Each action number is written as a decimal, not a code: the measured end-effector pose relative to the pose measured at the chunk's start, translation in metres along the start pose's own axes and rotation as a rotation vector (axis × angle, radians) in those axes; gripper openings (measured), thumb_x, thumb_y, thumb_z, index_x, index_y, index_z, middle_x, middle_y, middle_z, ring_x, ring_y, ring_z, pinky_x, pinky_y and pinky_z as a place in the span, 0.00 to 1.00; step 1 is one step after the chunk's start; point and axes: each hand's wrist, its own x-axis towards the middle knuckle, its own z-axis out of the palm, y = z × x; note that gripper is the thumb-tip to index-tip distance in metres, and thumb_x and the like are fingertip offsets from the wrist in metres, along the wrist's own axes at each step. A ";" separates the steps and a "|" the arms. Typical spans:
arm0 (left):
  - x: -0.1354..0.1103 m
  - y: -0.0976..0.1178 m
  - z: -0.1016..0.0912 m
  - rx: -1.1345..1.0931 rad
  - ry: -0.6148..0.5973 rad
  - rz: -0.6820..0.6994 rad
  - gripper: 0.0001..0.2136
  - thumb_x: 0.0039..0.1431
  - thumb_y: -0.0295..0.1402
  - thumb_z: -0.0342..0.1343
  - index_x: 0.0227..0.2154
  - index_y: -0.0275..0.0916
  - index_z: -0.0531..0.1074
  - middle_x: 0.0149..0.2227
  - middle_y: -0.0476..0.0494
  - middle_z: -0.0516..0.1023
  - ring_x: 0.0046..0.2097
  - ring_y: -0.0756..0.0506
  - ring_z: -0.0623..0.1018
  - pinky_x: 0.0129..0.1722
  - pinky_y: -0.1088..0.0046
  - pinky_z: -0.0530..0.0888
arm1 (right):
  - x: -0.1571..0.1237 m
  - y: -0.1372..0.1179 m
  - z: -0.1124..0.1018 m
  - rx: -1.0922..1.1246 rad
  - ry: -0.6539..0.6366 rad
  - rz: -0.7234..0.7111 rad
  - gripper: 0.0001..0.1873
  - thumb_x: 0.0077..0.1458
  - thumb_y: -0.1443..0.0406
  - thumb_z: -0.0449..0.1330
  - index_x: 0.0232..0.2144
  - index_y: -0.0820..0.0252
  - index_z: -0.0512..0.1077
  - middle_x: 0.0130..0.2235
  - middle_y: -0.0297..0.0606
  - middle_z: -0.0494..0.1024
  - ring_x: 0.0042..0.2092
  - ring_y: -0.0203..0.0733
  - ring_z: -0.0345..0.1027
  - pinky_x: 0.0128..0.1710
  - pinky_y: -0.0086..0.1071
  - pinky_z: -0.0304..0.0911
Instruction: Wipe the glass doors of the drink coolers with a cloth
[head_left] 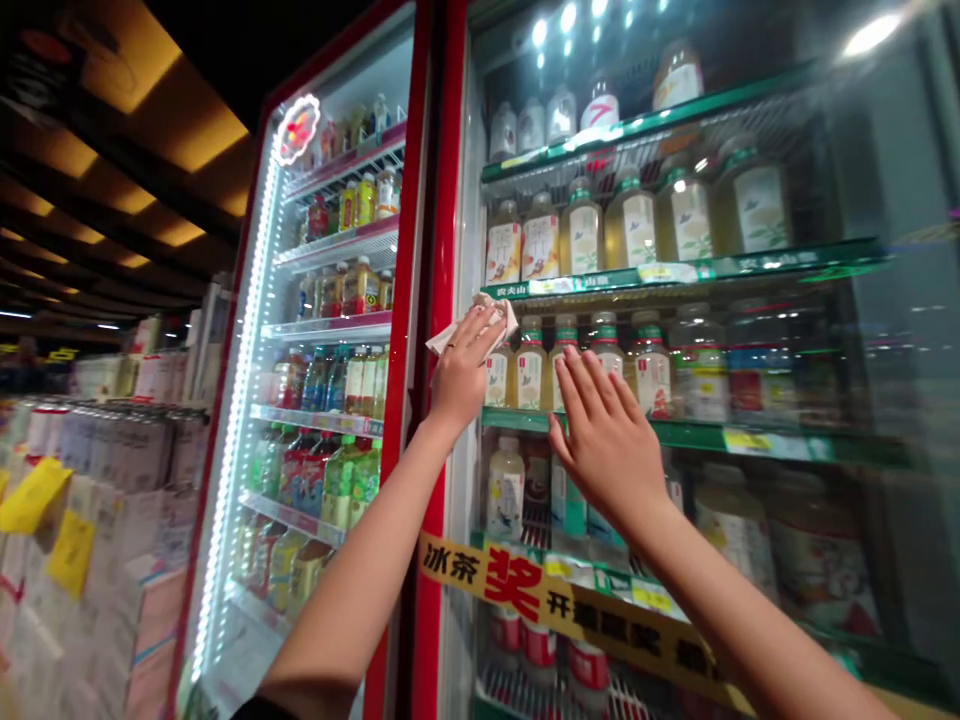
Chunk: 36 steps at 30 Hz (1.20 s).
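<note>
Fingers nearly straight, the left hand (459, 380) holds a cloth (508, 316) against the fridge door (448, 180) near the view's centre. At 4 o'clock from it, the right hand (613, 440) is spread and empty, palm toward the door. Bottles (690, 225) stand behind the door toward 2 o'clock; a banner (570, 608) crosses at 5; a second fridge (322, 421) stands at 9.

The left hand (460, 375) covers the middle of a crumpled wipe (511, 318); the right hand (611, 435) hides parts of bottles (608, 342) along the front edge of the shelf (517, 419); lettering on the yellow strip (555, 598) blurs away from the red left edge of the fridge (448, 230); the bottom cuts both forearms (367, 560)
</note>
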 end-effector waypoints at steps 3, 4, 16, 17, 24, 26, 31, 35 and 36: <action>0.000 -0.002 -0.006 -0.039 -0.067 -0.008 0.39 0.66 0.15 0.44 0.72 0.62 0.64 0.76 0.57 0.65 0.79 0.43 0.60 0.79 0.45 0.60 | 0.001 0.003 -0.005 0.028 -0.072 0.005 0.47 0.75 0.58 0.48 0.79 0.59 0.22 0.81 0.45 0.48 0.80 0.54 0.47 0.78 0.54 0.49; 0.003 -0.003 -0.006 -0.046 -0.068 -0.031 0.37 0.67 0.16 0.45 0.71 0.61 0.65 0.76 0.56 0.65 0.79 0.42 0.60 0.79 0.45 0.59 | 0.001 0.003 -0.005 0.033 -0.093 0.009 0.47 0.75 0.58 0.48 0.79 0.59 0.22 0.81 0.45 0.47 0.80 0.54 0.46 0.78 0.55 0.49; -0.003 0.013 -0.002 -0.102 -0.128 -0.039 0.42 0.63 0.13 0.43 0.72 0.61 0.63 0.77 0.56 0.63 0.79 0.42 0.58 0.79 0.41 0.60 | 0.001 0.000 -0.005 0.010 -0.138 0.028 0.47 0.74 0.59 0.48 0.79 0.62 0.21 0.81 0.46 0.44 0.81 0.54 0.42 0.79 0.55 0.47; -0.001 0.010 -0.004 -0.094 -0.113 -0.055 0.41 0.63 0.13 0.44 0.73 0.62 0.62 0.77 0.57 0.62 0.79 0.41 0.59 0.78 0.40 0.60 | 0.001 0.000 -0.005 0.004 -0.129 0.019 0.47 0.74 0.59 0.48 0.79 0.62 0.21 0.81 0.46 0.44 0.81 0.53 0.43 0.79 0.55 0.47; 0.002 0.018 0.002 -0.077 -0.145 0.016 0.40 0.63 0.12 0.43 0.72 0.58 0.65 0.77 0.57 0.63 0.80 0.43 0.57 0.79 0.43 0.60 | -0.001 0.002 -0.006 0.015 -0.114 0.006 0.49 0.73 0.59 0.51 0.79 0.61 0.23 0.81 0.46 0.45 0.81 0.56 0.43 0.79 0.55 0.46; -0.006 0.025 0.002 -0.093 -0.190 0.037 0.42 0.61 0.11 0.41 0.72 0.58 0.64 0.76 0.58 0.64 0.79 0.44 0.58 0.79 0.43 0.61 | -0.001 0.002 -0.006 0.019 -0.135 0.016 0.49 0.73 0.59 0.52 0.79 0.62 0.24 0.81 0.46 0.45 0.81 0.56 0.42 0.79 0.55 0.45; -0.007 0.029 0.011 -0.128 -0.101 -0.038 0.39 0.64 0.13 0.41 0.71 0.56 0.66 0.76 0.55 0.65 0.79 0.44 0.58 0.79 0.46 0.59 | 0.005 0.003 -0.008 0.027 -0.133 0.014 0.48 0.72 0.62 0.51 0.79 0.59 0.23 0.81 0.45 0.48 0.81 0.54 0.43 0.80 0.55 0.44; -0.001 0.037 0.023 -0.123 -0.102 0.017 0.39 0.63 0.12 0.39 0.71 0.52 0.66 0.76 0.52 0.65 0.80 0.45 0.56 0.80 0.50 0.58 | 0.021 0.007 -0.014 0.031 -0.082 -0.017 0.45 0.72 0.67 0.47 0.80 0.56 0.25 0.80 0.42 0.51 0.81 0.50 0.44 0.81 0.54 0.44; -0.002 0.037 0.023 -0.127 -0.126 0.049 0.39 0.63 0.12 0.39 0.71 0.51 0.66 0.76 0.51 0.65 0.80 0.46 0.57 0.80 0.51 0.58 | 0.024 0.010 -0.015 0.036 -0.076 -0.022 0.45 0.72 0.68 0.46 0.80 0.56 0.27 0.80 0.42 0.51 0.81 0.49 0.45 0.80 0.53 0.45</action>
